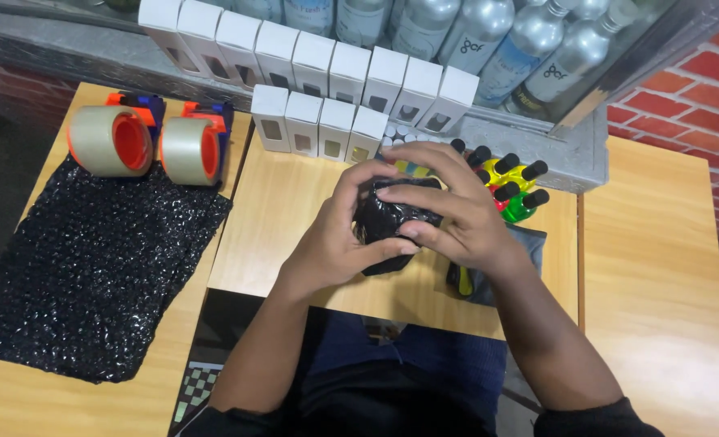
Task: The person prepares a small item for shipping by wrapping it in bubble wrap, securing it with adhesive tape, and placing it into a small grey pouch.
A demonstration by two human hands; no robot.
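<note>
From the head camera, both hands are closing around a small bundle wrapped in black bubble wrap [385, 222], holding it just above the near edge of the light wooden table [295, 235], in front of the person's lap. The left hand [335, 239] is cupping the bundle from the left with fingers curled and clenched onto it, and the right hand [448, 214] is lying over the top and right side, fingers spread across the wrap and pressing it down.

The wrap is looking loose where the fingers are pinching it; if either hand is easing off, the fold may spring open. The bundle is also sitting close behind a cluster of small bottles with black caps [512, 184], yellow, red and green, so a sweep of the right wrist could be knocking them over. A dark pouch [529, 243] is lying under the right forearm.

To the left, a sheet of black bubble wrap [92, 267] is lying flat on a second wooden table, with two tape dispensers [157, 142] holding clear tape rolls at its far end. Rows of small white boxes [319, 77] are standing along the back, with silver bottles [489, 36] behind them on a grey ledge. A red brick wall [699, 97] is showing at the right.
</note>
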